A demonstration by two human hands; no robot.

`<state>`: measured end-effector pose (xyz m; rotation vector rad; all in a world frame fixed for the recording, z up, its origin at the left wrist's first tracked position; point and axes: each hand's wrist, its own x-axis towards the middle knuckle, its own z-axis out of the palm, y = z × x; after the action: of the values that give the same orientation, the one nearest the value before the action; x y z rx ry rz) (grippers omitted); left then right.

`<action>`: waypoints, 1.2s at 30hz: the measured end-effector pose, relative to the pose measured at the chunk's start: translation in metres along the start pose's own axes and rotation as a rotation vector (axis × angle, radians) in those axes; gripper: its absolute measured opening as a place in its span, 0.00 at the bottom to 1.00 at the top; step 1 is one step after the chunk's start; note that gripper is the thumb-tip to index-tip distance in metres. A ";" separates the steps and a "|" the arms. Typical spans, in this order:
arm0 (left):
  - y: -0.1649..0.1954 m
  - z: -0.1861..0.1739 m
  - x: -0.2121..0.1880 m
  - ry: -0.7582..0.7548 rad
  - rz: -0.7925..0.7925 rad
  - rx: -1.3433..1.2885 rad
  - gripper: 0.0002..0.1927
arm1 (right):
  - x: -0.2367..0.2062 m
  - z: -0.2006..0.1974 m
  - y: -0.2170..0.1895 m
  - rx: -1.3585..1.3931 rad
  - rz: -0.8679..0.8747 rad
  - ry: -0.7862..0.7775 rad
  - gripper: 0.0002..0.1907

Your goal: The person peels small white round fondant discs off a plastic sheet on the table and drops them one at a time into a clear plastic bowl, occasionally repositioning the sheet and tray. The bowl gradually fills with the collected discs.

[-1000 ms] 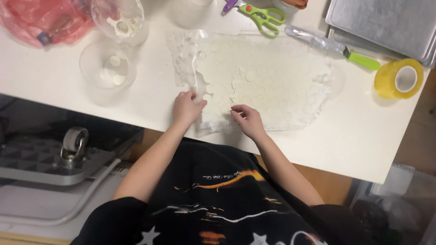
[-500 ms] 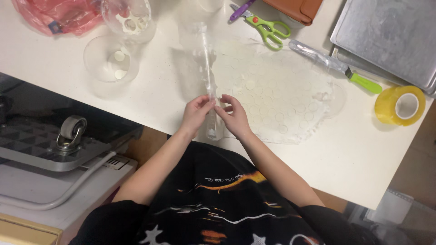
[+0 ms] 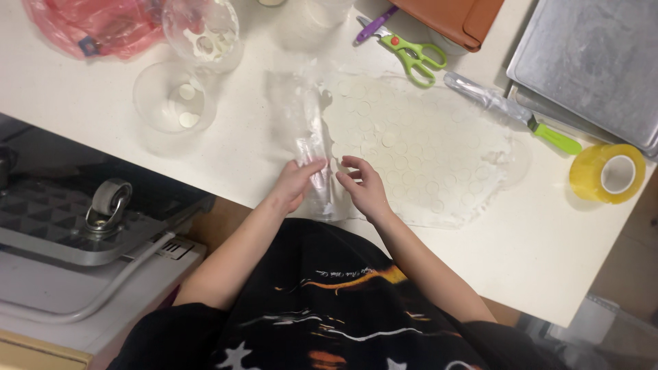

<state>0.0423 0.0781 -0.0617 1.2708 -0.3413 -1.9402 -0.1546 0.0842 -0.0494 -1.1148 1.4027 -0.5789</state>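
A thin pale dough sheet (image 3: 425,144), marked all over with small cut circles, lies on the white table (image 3: 96,116). A clear plastic film (image 3: 305,123) is folded back into a crumpled strip along the sheet's left edge. My left hand (image 3: 296,183) grips the near end of that film at the table's front edge. My right hand (image 3: 363,188) is beside it with fingers spread, fingertips on the near left corner of the dough.
Two clear bowls (image 3: 175,103) with dough discs and a red plastic bag (image 3: 89,27) sit at the left. Green scissors (image 3: 415,55), a green-handled knife (image 3: 507,109), a yellow tape roll (image 3: 606,171) and a metal tray (image 3: 589,62) lie right. A caster wheel (image 3: 110,202) rests below the table.
The film covered the dough, was lifted upright by both hands, and now lies folded over to the left. The circle-cut dough is uncovered. My right hand has let go of the film.
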 end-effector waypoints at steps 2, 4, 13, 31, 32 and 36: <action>-0.002 0.000 0.000 0.015 0.032 0.024 0.15 | -0.002 -0.001 0.005 0.040 -0.017 0.003 0.25; -0.001 0.001 -0.002 0.019 0.045 0.018 0.13 | -0.003 -0.001 0.007 0.117 0.003 -0.002 0.24; 0.006 0.028 -0.003 -0.070 0.019 0.059 0.07 | -0.004 -0.011 -0.018 -0.134 -0.046 0.131 0.31; 0.003 0.063 0.003 -0.135 0.021 0.139 0.08 | 0.000 -0.065 -0.042 0.020 0.127 0.164 0.12; 0.004 0.062 0.002 -0.135 0.019 0.137 0.07 | 0.000 -0.068 -0.036 0.129 0.131 0.161 0.12; 0.008 0.060 0.001 -0.121 0.019 0.145 0.06 | -0.004 -0.078 -0.014 0.232 0.078 0.173 0.16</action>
<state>-0.0061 0.0614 -0.0300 1.2387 -0.5627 -2.0108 -0.2247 0.0617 -0.0212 -0.8376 1.4774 -0.7756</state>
